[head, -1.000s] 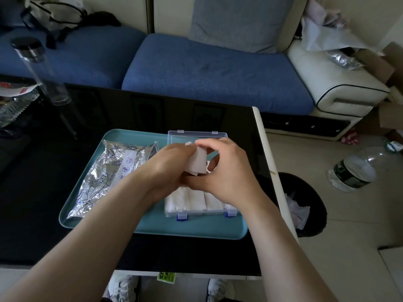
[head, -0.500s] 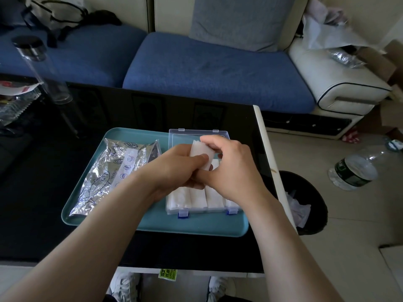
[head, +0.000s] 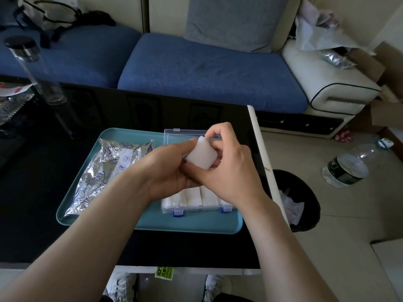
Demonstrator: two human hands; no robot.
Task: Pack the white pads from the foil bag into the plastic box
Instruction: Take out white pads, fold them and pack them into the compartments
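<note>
- Both hands meet above the box [head: 169, 209]. The left hand [head: 168, 168] pinches the pad [head: 201, 155] at its 9 o'clock edge. The right hand [head: 231, 168] nips its 12 o'clock corner between thumb and forefinger, with its other fingers curled beneath. Neither hand is free.
- The pad is clear of the box, tilted with its face toward the camera. The two-handed hold is probably there to square up a soft piece so it slides in like the others.
- The box sits on the 3 o'clock half of the tray [head: 152, 223]. Its lid [head: 185, 136] is thrown back toward 12 o'clock, which keeps the opening clear.
- A row of packed pads [head: 194, 196] fills the box's 6 o'clock side. The hands hide how much space is left behind them.
- The bag [head: 104, 171] lies flat at 9 o'clock from the box, on the same tray and within short reach. I cannot tell whether it holds more pads.
- Packing looks partly done, and this pad is not yet in.
</note>
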